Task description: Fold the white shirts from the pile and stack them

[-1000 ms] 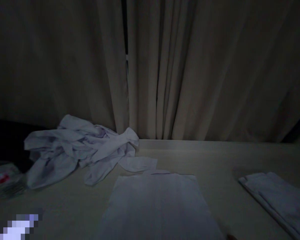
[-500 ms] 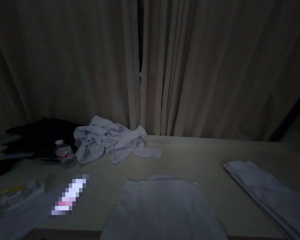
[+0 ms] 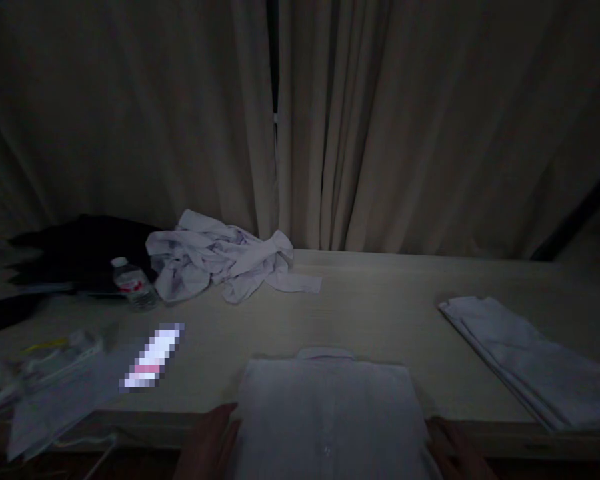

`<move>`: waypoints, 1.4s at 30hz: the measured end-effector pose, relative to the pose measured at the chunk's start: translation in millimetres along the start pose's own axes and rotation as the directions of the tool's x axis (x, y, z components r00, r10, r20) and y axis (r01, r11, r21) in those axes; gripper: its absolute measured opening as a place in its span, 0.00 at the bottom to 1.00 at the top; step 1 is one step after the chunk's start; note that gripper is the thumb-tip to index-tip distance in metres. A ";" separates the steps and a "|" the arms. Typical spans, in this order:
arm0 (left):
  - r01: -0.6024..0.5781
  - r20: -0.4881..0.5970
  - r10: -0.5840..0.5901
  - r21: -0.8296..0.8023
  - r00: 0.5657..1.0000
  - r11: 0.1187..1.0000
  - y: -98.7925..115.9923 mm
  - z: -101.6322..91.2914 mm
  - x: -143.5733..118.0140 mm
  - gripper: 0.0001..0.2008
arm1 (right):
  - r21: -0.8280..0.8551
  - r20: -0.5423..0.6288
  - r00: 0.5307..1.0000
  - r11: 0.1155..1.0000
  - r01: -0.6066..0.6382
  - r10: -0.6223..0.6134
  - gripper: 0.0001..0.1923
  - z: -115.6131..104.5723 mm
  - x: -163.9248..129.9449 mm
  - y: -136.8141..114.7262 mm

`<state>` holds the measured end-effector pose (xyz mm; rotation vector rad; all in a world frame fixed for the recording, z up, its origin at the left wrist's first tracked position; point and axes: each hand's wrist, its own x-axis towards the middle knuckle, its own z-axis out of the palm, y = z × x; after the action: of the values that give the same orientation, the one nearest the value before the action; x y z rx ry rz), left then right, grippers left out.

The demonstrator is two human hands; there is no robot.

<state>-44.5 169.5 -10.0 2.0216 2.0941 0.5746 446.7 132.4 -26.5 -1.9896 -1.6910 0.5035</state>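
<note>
Folded shirt (image 3: 325, 413): likely soft, light, limp; left hand (image 3: 207, 443) and right hand (image 3: 453, 447) grip its side edges (best hold).

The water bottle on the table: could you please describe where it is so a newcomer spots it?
On the pale wooden table, look far left, between the crumpled white garment pile and dark clothing. The small clear plastic bottle there is the only hard, upright object.

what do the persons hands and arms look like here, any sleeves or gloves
Only slivers show in the dim light at the bottom edge: the left hand and right hand, both apparently bare, with no glove or sleeve cuff visible. Nothing finer can be told.
</note>
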 end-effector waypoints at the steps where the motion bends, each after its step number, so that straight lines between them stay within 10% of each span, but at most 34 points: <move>1: -0.080 0.018 0.080 0.006 0.997 0.997 14.3 7.5 19.3 0.19 | -0.018 0.000 0.999 0.999 0.037 -0.037 0.26 7.1 19.5 -10.1; 5: -0.373 0.192 0.354 0.071 0.915 0.925 79.5 38.2 79.8 0.17 | -0.191 0.050 0.982 0.964 0.186 -0.179 0.25 42.0 87.3 -64.8; 9: -0.404 0.216 0.375 0.109 0.902 0.908 110.7 63.4 106.2 0.17 | -0.303 0.120 0.968 0.920 0.249 -0.222 0.22 66.0 118.0 -98.3; 19: -0.438 0.267 0.400 0.102 0.877 0.893 108.3 49.8 112.7 0.11 | -0.315 0.096 0.939 0.885 0.342 -0.329 0.07 51.5 117.1 -100.9; 29: -0.428 0.339 0.420 -0.054 0.842 0.902 113.6 8.3 157.4 0.13 | -0.370 0.269 0.874 0.795 0.481 -0.404 0.18 9.2 148.0 -119.6; 42: -0.321 0.182 0.288 0.188 0.940 0.928 122.0 88.4 193.9 0.14 | -0.500 0.136 0.938 0.796 0.342 -0.318 0.11 71.9 209.7 -102.4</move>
<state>89.5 375.1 -15.9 2.4523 1.8341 0.2303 359.0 360.2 -20.7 -1.9507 -2.3338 -0.0498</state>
